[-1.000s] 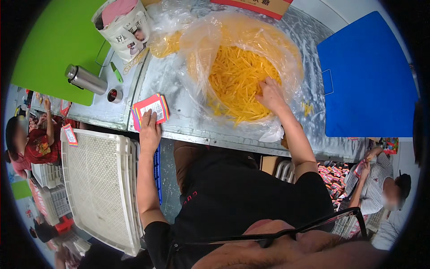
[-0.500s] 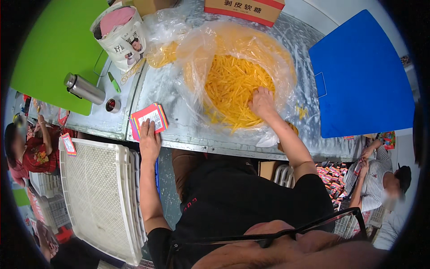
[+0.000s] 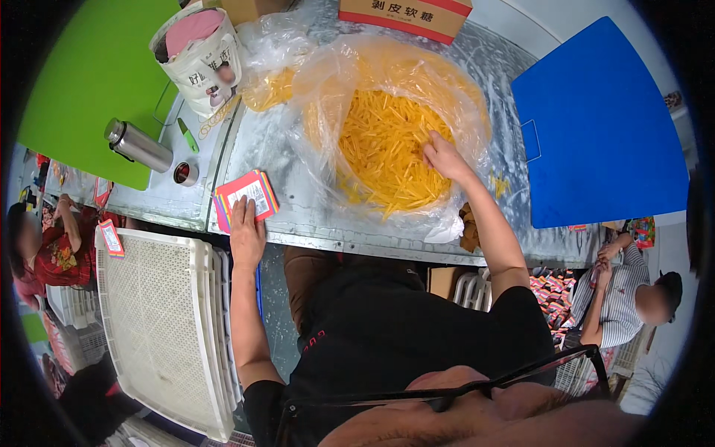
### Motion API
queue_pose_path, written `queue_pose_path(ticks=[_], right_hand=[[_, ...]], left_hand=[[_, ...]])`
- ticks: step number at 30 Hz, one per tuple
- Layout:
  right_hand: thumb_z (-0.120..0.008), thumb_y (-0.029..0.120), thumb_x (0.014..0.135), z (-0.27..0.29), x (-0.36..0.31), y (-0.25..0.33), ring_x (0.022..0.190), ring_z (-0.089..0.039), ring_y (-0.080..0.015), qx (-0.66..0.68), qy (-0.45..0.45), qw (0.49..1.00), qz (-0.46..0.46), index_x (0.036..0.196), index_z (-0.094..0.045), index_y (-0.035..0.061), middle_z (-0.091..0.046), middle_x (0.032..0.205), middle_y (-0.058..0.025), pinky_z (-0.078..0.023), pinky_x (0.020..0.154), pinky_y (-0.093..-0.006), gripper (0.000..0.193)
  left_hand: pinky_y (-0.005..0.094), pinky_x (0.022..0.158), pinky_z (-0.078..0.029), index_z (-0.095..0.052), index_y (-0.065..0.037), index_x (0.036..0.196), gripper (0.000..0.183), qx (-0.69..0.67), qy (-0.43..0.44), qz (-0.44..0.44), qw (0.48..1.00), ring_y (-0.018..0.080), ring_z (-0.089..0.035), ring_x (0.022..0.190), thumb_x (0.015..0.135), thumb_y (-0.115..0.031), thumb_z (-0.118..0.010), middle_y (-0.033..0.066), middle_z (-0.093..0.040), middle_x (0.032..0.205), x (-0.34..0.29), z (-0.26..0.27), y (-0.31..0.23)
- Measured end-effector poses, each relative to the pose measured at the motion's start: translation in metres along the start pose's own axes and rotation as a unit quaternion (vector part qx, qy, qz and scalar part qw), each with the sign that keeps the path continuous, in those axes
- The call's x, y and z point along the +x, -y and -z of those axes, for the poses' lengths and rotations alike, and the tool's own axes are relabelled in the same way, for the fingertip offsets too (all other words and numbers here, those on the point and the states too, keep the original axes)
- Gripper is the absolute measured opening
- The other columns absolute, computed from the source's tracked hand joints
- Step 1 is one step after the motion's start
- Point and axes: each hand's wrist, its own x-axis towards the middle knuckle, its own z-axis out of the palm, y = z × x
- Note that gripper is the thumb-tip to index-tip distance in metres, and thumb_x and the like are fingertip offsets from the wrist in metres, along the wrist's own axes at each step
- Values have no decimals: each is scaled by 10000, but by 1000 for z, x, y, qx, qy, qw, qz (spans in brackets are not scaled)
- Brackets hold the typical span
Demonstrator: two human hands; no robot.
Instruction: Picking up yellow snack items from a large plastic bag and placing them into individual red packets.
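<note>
Resting on the near edge of the metal table (image 3: 257,153): left hand (image 3: 247,237), fingers outstretched, laid flat over a stack of cards (image 3: 257,190) with red, yellow and purple edges, not gripping round it.

Right hand (image 3: 445,158): in the mouth of an open clear bag (image 3: 316,123), at the right part of its yellow sticks (image 3: 376,149); index finger extended, other fingers bent. Cannot tell whether any stick is held.

Right of bag: loose sticks (image 3: 500,185) on the table; beyond these, a blue panel (image 3: 603,127).

Behind bag: carton (image 3: 406,18), brown and red.

Left of bag: smaller clear bag (image 3: 272,89), yellow contents; white tote (image 3: 201,71); green-handled tool (image 3: 188,135); steel flask (image 3: 141,146), tilted in view; cup (image 3: 186,173), just beside flask.

Below, left: stacked white trays (image 3: 160,320).
</note>
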Motion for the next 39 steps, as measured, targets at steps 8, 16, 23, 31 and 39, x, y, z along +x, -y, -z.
queue_pose_path(ticks=[8,16,23,31,39], right_hand=[[-590,257,966,-20,6,5,1031,-687,-448,-286,-1,957,47,1182,-555,-55,-710,1072,-306,-533,896,-532,380],[-661,261,916,-23,6,22,1079,-663,-452,-286,91,953,36,1163,-600,-69,-702,1086,-293,-521,946,-509,416],[-592,251,980,-19,19,-32,1010,-706,-343,-159,-8,978,131,1125,-608,-42,-727,1011,-194,-545,884,-442,327],[-552,261,1069,-14,8,-9,662,-597,-107,278,77,953,-96,1062,-590,55,-652,849,-44,-469,570,-269,209],[-589,273,1025,-12,17,-13,786,-687,-308,-5,-84,996,32,1046,-628,1,-708,938,-184,-534,687,-403,275]], left_hand=[[493,1198,-359,-553,41,1400,522,7,-2,-6,1000,436,-423,1434,903,-59,-680,244,-471,1528,-1,-1,-1],[488,1202,-356,-563,44,1392,506,11,0,-6,1000,430,-431,1429,915,-81,-677,243,-482,1522,1,-1,-3],[492,1197,-360,-581,48,1379,457,10,5,-8,1000,428,-443,1421,951,-100,-642,250,-490,1514,4,0,-2],[496,1190,-366,-578,47,1380,470,18,-8,-9,1000,427,-445,1419,936,-88,-650,244,-482,1521,2,-2,-4],[493,1193,-362,-561,43,1396,498,18,2,1,1000,423,-430,1431,922,-74,-658,239,-476,1528,1,1,-5]])
